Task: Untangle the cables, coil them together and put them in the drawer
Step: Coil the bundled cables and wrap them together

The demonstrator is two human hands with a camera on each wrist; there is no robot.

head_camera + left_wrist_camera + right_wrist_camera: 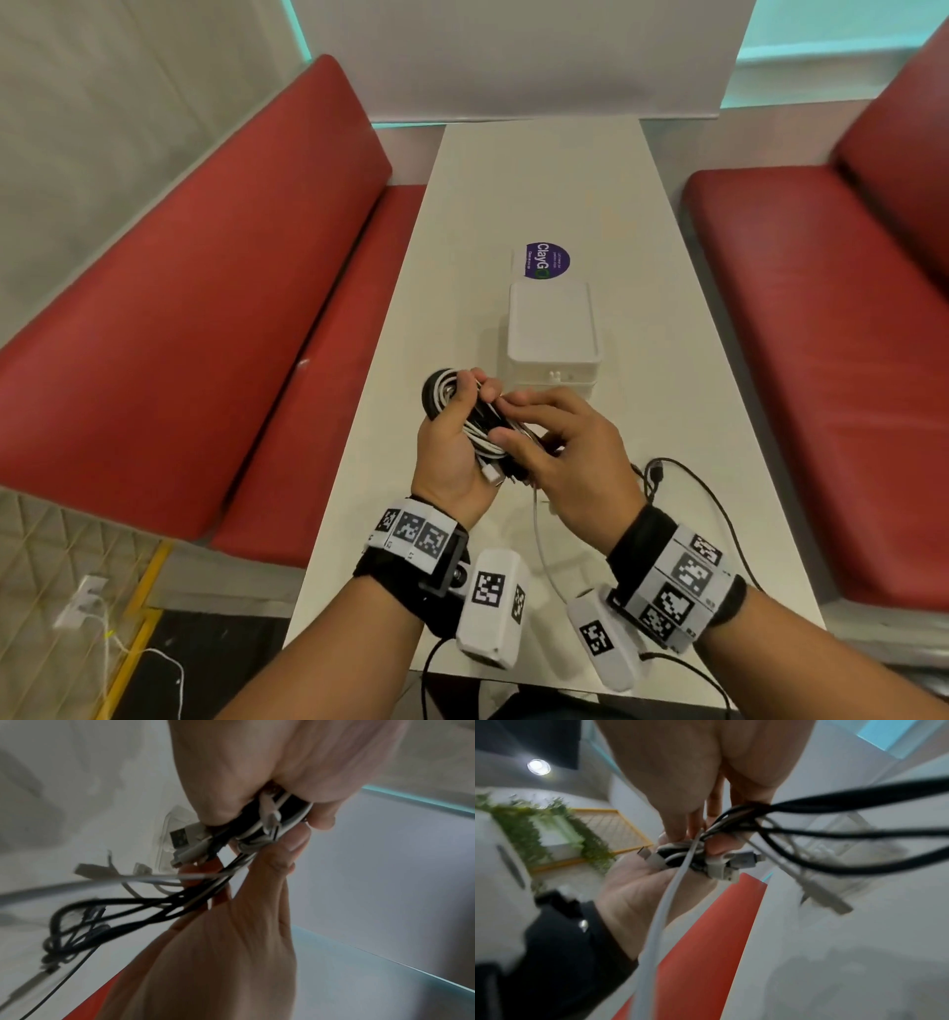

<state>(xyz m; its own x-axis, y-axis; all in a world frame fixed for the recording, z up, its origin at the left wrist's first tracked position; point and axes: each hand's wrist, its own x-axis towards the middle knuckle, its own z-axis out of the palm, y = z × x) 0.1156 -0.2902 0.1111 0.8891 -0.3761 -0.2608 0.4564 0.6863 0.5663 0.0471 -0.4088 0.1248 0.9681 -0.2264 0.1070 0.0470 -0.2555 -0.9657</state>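
A coil of black and white cables [442, 394] sits in my left hand [452, 442], whose fingers curl round it just above the white table [667, 329]. My right hand [560, 447] meets it from the right and pinches the loose strands at the bundle [270, 819]. A white USB plug [180, 837] and other connectors [734, 862] stick out of the bundle. Loose black cable [688, 480] and a white cable [539, 534] trail from my hands onto the table. The small white drawer box [552, 329] stands just beyond my hands, and its front looks closed.
A purple round sticker [548, 260] lies on the table behind the box. Red benches flank the table on the left [205, 308] and right [821, 308]. A white panel [524, 56] closes the far end of the table.
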